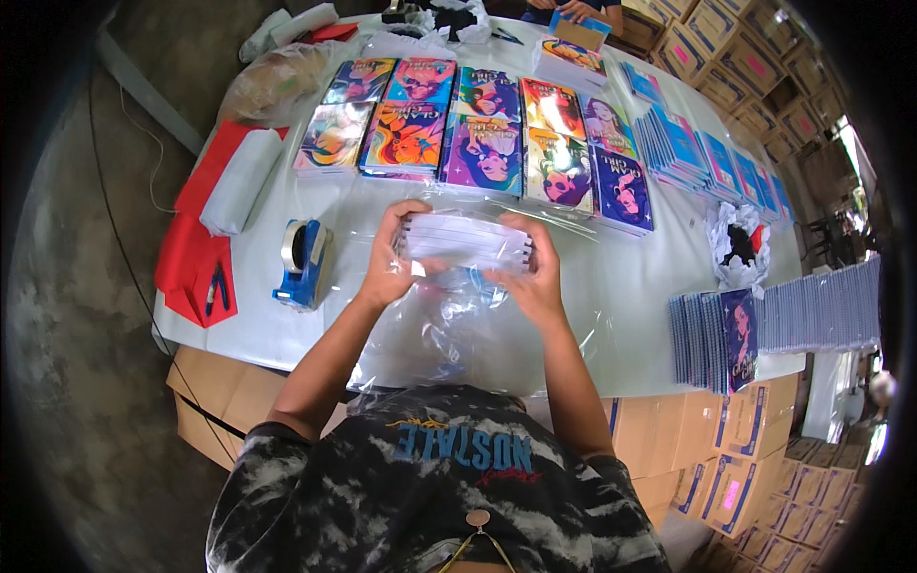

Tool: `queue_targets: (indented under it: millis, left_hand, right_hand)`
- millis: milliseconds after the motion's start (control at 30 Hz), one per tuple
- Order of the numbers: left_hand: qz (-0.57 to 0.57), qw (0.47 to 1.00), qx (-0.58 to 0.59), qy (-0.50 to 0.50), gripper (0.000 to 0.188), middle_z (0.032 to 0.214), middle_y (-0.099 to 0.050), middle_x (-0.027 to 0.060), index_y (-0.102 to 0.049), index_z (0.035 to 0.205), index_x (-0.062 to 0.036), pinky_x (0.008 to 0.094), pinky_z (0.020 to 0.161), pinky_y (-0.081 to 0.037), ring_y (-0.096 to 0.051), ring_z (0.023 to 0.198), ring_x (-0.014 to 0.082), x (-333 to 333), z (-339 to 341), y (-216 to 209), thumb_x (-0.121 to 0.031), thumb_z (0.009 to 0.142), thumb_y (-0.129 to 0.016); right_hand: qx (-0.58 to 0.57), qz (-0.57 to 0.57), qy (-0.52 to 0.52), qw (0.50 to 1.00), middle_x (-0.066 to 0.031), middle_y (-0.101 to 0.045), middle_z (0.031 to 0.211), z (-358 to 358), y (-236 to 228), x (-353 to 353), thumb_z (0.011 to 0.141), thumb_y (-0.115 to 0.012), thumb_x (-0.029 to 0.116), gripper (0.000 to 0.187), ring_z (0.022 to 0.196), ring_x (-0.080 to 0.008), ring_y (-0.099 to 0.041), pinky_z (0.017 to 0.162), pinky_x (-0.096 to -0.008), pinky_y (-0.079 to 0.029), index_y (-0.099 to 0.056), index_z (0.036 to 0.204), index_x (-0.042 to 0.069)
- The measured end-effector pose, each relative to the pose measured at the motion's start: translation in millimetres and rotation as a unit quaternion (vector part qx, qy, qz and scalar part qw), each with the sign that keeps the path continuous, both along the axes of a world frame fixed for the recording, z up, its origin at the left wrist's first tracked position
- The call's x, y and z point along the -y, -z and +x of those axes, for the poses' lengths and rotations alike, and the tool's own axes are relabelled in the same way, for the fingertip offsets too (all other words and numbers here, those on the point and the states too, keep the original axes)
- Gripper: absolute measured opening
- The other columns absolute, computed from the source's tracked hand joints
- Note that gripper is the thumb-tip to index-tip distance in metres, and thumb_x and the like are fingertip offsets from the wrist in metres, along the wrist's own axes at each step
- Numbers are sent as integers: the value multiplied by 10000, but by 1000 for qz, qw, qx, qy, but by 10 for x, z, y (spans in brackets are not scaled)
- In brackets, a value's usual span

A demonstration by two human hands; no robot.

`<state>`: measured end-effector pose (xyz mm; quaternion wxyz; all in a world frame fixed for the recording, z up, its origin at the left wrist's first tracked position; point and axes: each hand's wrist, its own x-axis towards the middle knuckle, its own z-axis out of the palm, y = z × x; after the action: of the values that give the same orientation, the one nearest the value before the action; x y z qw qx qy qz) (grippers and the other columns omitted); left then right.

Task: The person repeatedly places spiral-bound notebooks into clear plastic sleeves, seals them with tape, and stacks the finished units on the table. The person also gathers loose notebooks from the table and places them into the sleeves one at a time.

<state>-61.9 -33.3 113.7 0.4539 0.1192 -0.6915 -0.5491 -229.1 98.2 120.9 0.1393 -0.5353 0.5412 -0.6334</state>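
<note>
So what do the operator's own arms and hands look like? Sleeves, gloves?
Left hand and right hand: no gloves, no watch or bracelet visible. Forearms uncovered. Loose short sleeves, black with mottled grey-white patches, matching the black-and-grey fabric shirt, with blue and red lettering. Rings: can't tell.

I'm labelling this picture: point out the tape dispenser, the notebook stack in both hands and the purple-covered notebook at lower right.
Tape dispenser (310, 274): head view, blue body.
Notebook stack (466, 242): head view, white page edges.
Purple-covered notebook (739, 336): head view, front cover.
</note>
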Motion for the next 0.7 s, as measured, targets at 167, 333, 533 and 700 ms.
queue_targets:
  millis: [167, 333, 533, 700]
  left_hand:
    - [-182, 979, 16, -87, 212, 726, -556, 0, -580, 842, -38, 237, 577, -406, -492, 653, 75, 232, -230, -596, -114, 742, -750]
    - [-106, 968, -195, -114, 305, 675, -504, -34, -606, 936, 6, 195, 531, -325, -408, 604, 28, 431, -200, -1329, -295, 910, -567]
    - [-163, 903, 361, -166, 434, 704, -594, 79, -588, 1060, 10, 247, 560, -417, -556, 654, 92, 296, 101, -1548, -381, 872, -606]
    - [-59, 883, 464, 42, 318, 645, -613, 118, -574, 1115, 2, 285, 516, -442, -595, 558, 137, 229, 115, -1505, -143, 835, -607]
  right_hand:
    - [-80, -10, 50, 996, -6, -543, 626, -61, -435, 375, 718, -780, 114, 224, 575, -90, -484, 518, -244, -371, -577, 747, 22]
    - [20, -229, 248, 941, 56, -500, 569, -284, -1358, 288, 789, -712, 69, 97, 510, -14, -383, 456, -194, -313, -629, 763, 25]
    - [-156, 315, 124, 928, -66, -610, 708, -213, -1413, 100, 817, -675, 226, 256, 607, -138, -560, 598, -265, -445, -634, 931, 1]
    - [-363, 361, 52, 857, -131, -615, 719, -263, -1084, 198, 784, -641, 190, 247, 654, -245, -608, 641, -342, -481, -651, 960, 17]
